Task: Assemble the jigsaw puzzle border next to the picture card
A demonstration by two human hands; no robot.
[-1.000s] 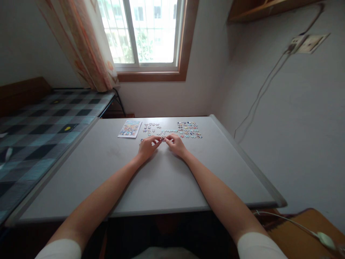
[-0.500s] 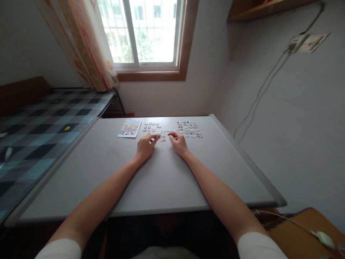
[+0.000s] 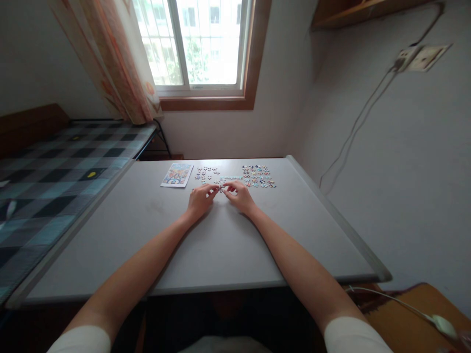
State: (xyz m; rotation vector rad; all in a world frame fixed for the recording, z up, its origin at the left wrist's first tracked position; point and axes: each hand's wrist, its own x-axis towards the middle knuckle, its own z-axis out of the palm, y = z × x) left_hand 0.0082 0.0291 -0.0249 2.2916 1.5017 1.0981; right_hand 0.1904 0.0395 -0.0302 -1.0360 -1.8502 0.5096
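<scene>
My left hand [image 3: 201,200] rests on the table with thumb and fingers pinched on a small jigsaw puzzle piece [image 3: 221,188]. From the other side my right hand [image 3: 240,196] closes its fingertips on the same spot, so both hands meet at the piece. Its picture is too small to make out. Just beyond the fingers runs a joined strip of pale blue puzzle pieces [image 3: 231,178]. Loose puzzle pieces [image 3: 208,169] lie behind my left hand, and rows of more pieces [image 3: 256,170] spread out behind and right of my right hand.
A printed picture card [image 3: 177,175] lies left of the pieces on the white table [image 3: 228,255]. A bed with a checked cover [image 3: 88,157] stands at the left. On the right, a cable [image 3: 353,130] hangs along the wall, and a brown surface [image 3: 423,314] sits below the table's edge.
My right hand has moved left, and its fingertips now meet those of my left hand at the puzzle piece. My left hand has shifted slightly right.
</scene>
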